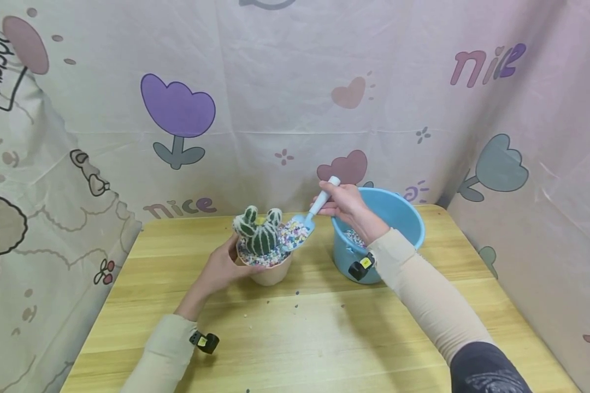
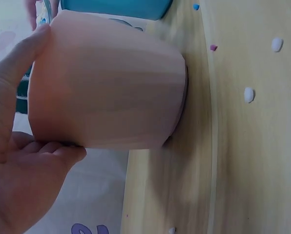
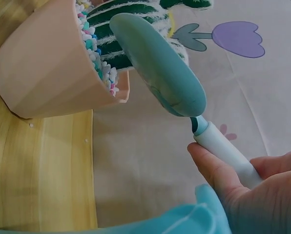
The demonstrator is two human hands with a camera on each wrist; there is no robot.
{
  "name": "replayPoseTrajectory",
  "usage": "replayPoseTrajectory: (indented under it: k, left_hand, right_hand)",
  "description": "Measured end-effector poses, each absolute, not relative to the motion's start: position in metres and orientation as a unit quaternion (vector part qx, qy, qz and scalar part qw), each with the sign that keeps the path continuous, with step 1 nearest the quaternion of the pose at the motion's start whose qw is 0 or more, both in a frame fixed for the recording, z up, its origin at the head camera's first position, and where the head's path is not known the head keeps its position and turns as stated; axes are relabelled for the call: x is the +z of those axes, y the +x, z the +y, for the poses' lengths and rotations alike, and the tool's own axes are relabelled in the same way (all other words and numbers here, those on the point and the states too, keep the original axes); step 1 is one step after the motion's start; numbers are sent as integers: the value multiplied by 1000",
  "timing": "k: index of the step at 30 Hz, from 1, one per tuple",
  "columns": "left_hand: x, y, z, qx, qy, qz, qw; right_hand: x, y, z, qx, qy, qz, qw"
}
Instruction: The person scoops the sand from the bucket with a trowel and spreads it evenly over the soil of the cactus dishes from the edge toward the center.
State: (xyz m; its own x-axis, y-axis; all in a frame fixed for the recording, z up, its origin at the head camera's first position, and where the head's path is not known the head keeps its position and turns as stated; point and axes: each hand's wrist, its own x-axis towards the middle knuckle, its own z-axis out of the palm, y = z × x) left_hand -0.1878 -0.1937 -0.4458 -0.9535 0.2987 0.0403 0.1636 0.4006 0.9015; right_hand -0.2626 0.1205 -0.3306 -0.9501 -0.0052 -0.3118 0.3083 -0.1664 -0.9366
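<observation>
My left hand grips a pale peach flower pot from its left side, with the thumb along the front near the rim. In the pot stands a green-and-white striped cactus, surrounded by small multicoloured pebbles. My right hand holds a small trowel by its white handle. Its blue scoop carries a heap of coloured pebbles and tilts at the pot's right rim. In the right wrist view, the underside of the scoop hides part of the cactus.
A blue bucket stands right of the pot, under my right forearm, with pebbles visible inside. A few stray pebbles lie on the wooden table. A printed cloth hangs behind and along the sides.
</observation>
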Motion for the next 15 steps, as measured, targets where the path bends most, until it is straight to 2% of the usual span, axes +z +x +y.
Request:
replayPoseTrajectory:
  k: [15]
  left_hand:
    - [-447, -172, -178, 516, 82, 852, 18]
  right_hand:
    - [-329, -260, 114, -751, 109, 643, 106]
